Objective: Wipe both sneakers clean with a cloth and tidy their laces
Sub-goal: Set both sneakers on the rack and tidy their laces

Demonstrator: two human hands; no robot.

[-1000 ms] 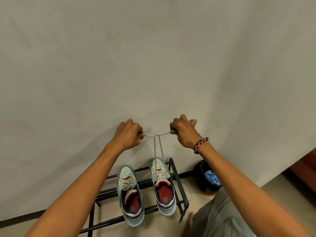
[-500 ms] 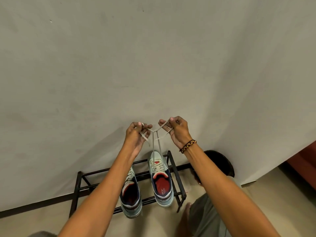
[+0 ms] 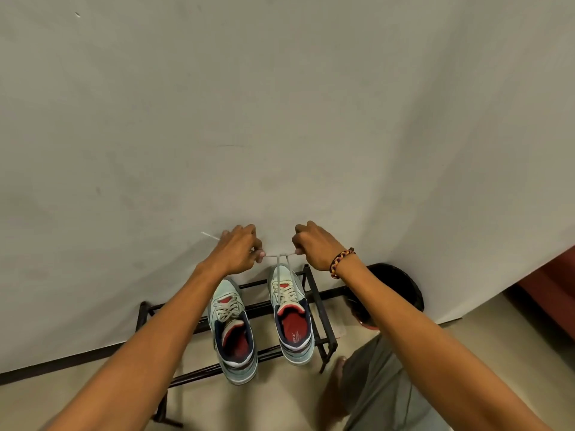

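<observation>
Two pale green sneakers with red insoles stand side by side on a black metal shoe rack (image 3: 323, 309), toes to the wall. Above the right sneaker (image 3: 292, 318), my left hand (image 3: 236, 250) and my right hand (image 3: 314, 247) each pinch one end of its grey lace (image 3: 281, 259). The lace is drawn tight between them, with a small knot in the middle and two strands running down to the shoe. A lace tip sticks out past my left hand. The left sneaker (image 3: 233, 331) has its laces lying loose over the tongue. No cloth is in view.
A plain grey wall (image 3: 280, 119) rises right behind the rack. A black round bin (image 3: 401, 284) stands to the right of the rack. My grey-clad knee (image 3: 382, 387) and a bare foot are at the lower right on the beige floor.
My hands, close together with the lace looped between the fingers half a second ago, have pulled apart sideways and drawn the lace taut into a knot.
</observation>
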